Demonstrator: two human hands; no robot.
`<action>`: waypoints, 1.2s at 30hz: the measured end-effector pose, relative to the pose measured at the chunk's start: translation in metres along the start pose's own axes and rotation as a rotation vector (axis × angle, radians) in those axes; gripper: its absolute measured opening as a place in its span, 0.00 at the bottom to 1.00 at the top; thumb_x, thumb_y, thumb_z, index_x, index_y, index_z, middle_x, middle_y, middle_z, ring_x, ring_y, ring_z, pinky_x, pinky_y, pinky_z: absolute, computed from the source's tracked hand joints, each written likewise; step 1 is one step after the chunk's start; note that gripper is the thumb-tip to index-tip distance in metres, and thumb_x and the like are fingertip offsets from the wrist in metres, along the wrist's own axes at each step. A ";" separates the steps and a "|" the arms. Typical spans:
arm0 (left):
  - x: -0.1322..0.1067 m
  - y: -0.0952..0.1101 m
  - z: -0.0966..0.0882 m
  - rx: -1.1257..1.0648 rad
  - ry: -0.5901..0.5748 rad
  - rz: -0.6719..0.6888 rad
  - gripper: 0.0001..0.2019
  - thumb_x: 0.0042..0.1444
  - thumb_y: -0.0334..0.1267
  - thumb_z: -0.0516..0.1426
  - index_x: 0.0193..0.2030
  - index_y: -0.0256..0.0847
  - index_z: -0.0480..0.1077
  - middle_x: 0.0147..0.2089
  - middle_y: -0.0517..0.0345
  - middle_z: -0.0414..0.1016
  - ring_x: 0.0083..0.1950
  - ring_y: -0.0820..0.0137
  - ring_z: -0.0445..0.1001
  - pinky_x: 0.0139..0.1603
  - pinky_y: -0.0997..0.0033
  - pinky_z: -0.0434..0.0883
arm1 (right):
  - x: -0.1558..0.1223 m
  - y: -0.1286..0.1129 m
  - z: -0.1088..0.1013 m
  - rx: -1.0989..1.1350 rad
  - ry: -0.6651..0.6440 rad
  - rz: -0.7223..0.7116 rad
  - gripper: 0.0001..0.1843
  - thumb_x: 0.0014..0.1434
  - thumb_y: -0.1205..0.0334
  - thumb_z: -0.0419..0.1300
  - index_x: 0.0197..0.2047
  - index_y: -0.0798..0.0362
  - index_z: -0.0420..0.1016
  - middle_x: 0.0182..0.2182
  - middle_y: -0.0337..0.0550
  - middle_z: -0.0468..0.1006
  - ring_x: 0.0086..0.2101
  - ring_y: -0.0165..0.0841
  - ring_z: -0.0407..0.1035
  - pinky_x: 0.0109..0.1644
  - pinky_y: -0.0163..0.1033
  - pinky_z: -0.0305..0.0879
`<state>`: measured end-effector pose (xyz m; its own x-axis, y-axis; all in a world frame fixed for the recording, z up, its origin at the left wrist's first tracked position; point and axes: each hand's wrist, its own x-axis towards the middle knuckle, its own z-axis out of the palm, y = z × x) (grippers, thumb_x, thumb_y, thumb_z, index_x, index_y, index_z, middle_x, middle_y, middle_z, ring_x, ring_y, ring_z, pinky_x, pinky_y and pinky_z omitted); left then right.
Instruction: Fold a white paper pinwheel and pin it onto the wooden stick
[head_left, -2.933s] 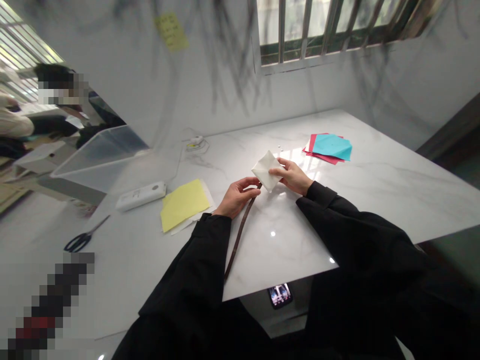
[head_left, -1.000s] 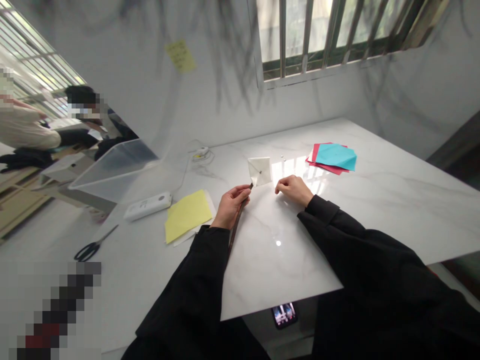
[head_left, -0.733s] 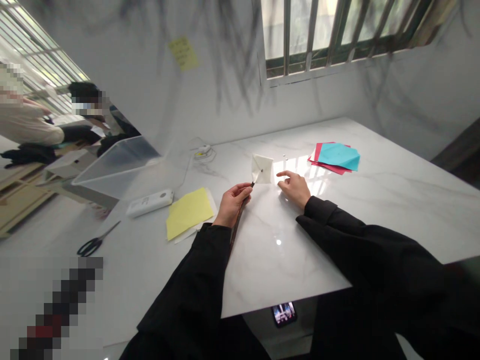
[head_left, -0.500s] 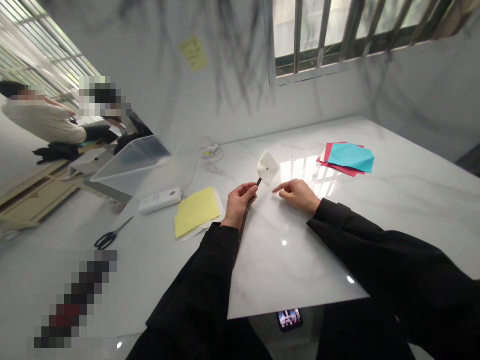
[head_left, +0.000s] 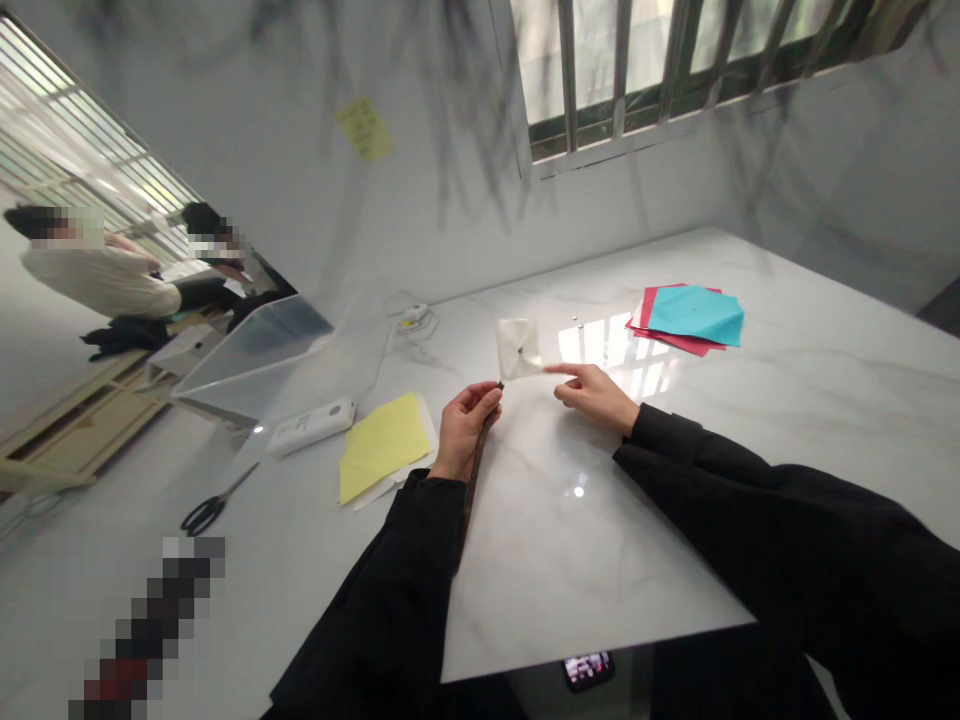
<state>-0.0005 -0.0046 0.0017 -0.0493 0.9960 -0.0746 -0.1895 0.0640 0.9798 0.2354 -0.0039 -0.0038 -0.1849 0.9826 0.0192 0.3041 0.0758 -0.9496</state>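
My left hand [head_left: 469, 425] is closed around a thin dark brown stick [head_left: 475, 472], which runs down along my sleeve. At the stick's upper end is a small white paper pinwheel [head_left: 517, 340] with a dark dot at its middle. Its folds are hard to make out. To the right, my right hand [head_left: 596, 395] has the index finger stretched out and the other fingers curled. That fingertip is at the pinwheel's lower right corner; whether it touches cannot be made out.
Yellow paper [head_left: 382, 445] over white sheets lies left, near a white device [head_left: 311, 428], black-handled scissors [head_left: 214, 505] and a clear plastic bin [head_left: 255, 365]. Blue paper [head_left: 697, 313] tops red sheets at right. Two people sit far left; a phone [head_left: 589, 670] lies below the table edge.
The white pinwheel has turned from a diamond to a nearly square position. My left hand has shifted slightly down and left in view, while my right fingertip is nearer the pinwheel's corner.
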 end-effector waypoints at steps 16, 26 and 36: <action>-0.005 0.005 0.003 0.041 -0.049 0.029 0.25 0.38 0.48 0.80 0.40 0.38 0.81 0.32 0.61 0.77 0.31 0.77 0.73 0.36 0.76 0.71 | 0.001 0.004 -0.002 0.071 0.176 0.089 0.51 0.56 0.63 0.59 0.81 0.64 0.50 0.21 0.30 0.73 0.23 0.33 0.66 0.35 0.37 0.65; -0.013 0.014 0.009 0.073 -0.149 -0.004 0.24 0.37 0.47 0.80 0.38 0.38 0.80 0.30 0.61 0.74 0.31 0.75 0.71 0.36 0.73 0.68 | 0.002 0.000 -0.022 -0.420 0.097 -0.023 0.16 0.58 0.66 0.59 0.41 0.53 0.90 0.21 0.38 0.75 0.27 0.33 0.68 0.37 0.37 0.60; -0.011 0.012 0.009 0.061 -0.141 0.012 0.24 0.38 0.46 0.80 0.38 0.39 0.79 0.29 0.62 0.74 0.30 0.76 0.69 0.33 0.74 0.66 | 0.002 0.001 -0.020 -0.392 0.208 0.006 0.26 0.59 0.68 0.61 0.60 0.57 0.80 0.25 0.37 0.78 0.30 0.35 0.71 0.40 0.36 0.60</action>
<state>0.0070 -0.0139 0.0161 0.0873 0.9954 -0.0399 -0.1294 0.0511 0.9903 0.2544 0.0012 0.0013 -0.0023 0.9934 0.1147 0.6435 0.0893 -0.7603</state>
